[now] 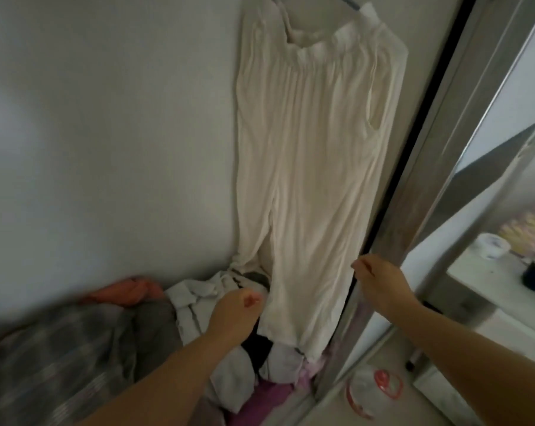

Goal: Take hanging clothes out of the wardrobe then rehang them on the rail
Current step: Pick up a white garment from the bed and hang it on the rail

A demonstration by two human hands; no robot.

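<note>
Wall (pixel 100 124) first, pale, smooth and flat, filling the wardrobe's back and the widest thing on show. Against it hung the cream trousers (pixel 306 155), long, soft and finely pleated, gathered at an elastic waist up top over a dark hanger (pixel 350 3) of which only a sliver showed. Their two legs dropped straight down between the hands, the hems reaching the heap below.

Right of the right hand ran the sliding mirror door (pixel 462 124), tall, with a brushed metal frame and a dark edge strip, its glass reflecting a white surface with a small tub on it. Left of and below the left hand lay the clothes pile (pixel 198 305), rumpled and shapeless: a grey patterned fabric (pixel 60 358), white folds, an orange piece (pixel 128 290) further left, and pink cloth (pixel 260 395) right under the forearm.

And the hands! The left hand (pixel 235 315) sat at the left leg's lower edge, fingers curled inward against the fabric, though blur kept it unclear whether they truly pinched the cloth. The right hand (pixel 379 281) was at the trousers' right edge, just at the door's frame, fingers bent with fingertips drawn together; whether they gripped the hem or the door edge could not be told.

Below the right forearm, on the light floor, lay a crinkled plastic bag with red handles (pixel 376 385).
</note>
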